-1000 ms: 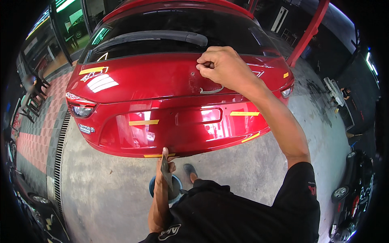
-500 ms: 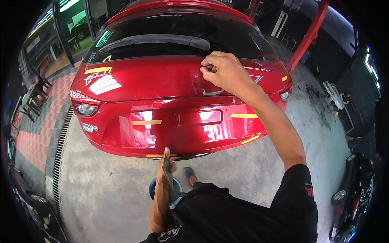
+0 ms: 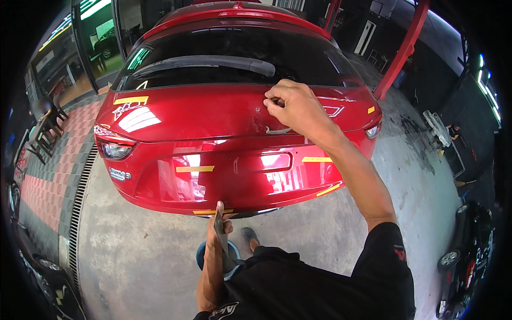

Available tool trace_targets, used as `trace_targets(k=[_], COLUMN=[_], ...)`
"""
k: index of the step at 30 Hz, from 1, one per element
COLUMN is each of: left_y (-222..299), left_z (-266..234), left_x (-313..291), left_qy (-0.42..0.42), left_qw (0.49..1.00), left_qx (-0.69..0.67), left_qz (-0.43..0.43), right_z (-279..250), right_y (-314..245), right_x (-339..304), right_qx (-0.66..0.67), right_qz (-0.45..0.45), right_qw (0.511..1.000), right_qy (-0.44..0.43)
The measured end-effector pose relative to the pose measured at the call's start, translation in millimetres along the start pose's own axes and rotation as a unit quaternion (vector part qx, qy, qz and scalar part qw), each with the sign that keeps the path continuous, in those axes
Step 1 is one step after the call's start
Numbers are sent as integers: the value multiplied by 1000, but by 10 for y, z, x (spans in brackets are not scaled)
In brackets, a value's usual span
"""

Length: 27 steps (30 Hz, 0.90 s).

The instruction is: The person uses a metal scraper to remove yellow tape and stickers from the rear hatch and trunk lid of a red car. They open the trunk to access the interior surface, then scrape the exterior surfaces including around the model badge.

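Note:
My right hand (image 3: 293,104) is raised over the trunk lid of a red car (image 3: 186,114). Its thumb and fingers are pressed together, with a small dark edge showing between them that I cannot make out. Just left of and below this hand, the paint carries a whitish rough patch (image 3: 258,121) and a pale curved mark (image 3: 274,131). Low beside the rear edge, my left hand (image 3: 213,240) is closed on a thin, flat grey piece (image 3: 224,241), thumb pointing up toward the car. The exact kind of that piece is unclear.
Strips of yellow tape (image 3: 195,169) mark the car's rear. A blue bucket (image 3: 201,256) stands on the concrete floor under my left arm. A drain grate (image 3: 80,208) runs along the left, a red post (image 3: 402,50) rises at the right, and a dark car (image 3: 461,256) is parked there.
The view has shifted slightly, so the car sits a little lower in the picture. My right hand stays closed over the trunk lid, and my left hand keeps the grey piece.

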<state>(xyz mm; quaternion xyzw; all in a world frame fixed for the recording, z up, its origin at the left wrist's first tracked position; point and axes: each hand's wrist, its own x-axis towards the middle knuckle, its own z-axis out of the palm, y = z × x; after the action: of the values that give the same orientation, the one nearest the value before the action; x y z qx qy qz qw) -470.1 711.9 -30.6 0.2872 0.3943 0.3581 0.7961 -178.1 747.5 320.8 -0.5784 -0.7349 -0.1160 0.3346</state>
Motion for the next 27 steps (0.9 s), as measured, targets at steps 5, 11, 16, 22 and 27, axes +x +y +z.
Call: trace_targets(k=[5,11,16,22,27], left_y=[1,-77,121,202,150], left_z=[-84,-187,-79,-101,-207], left_x=[-72,13,-49,-45,37], left_qy=[-48,-95,-29,-12,-25], left_qw=[998,994,999,998,997], left_qx=[-27,-52,-9,28,40], left_qz=[3,-25,-46,-52,-66], right_z=[94,326,-22,117,279], right_y=[-43,60,-242,-211,-205], right_x=[18,-3,92,109,22], right_qx=[-25,-131,-48,-55,-56], right_qz=[5,-49,79,37,20], right_qw=[1000,979,996,997,994], right_qy=[14,146,-18,32,93])
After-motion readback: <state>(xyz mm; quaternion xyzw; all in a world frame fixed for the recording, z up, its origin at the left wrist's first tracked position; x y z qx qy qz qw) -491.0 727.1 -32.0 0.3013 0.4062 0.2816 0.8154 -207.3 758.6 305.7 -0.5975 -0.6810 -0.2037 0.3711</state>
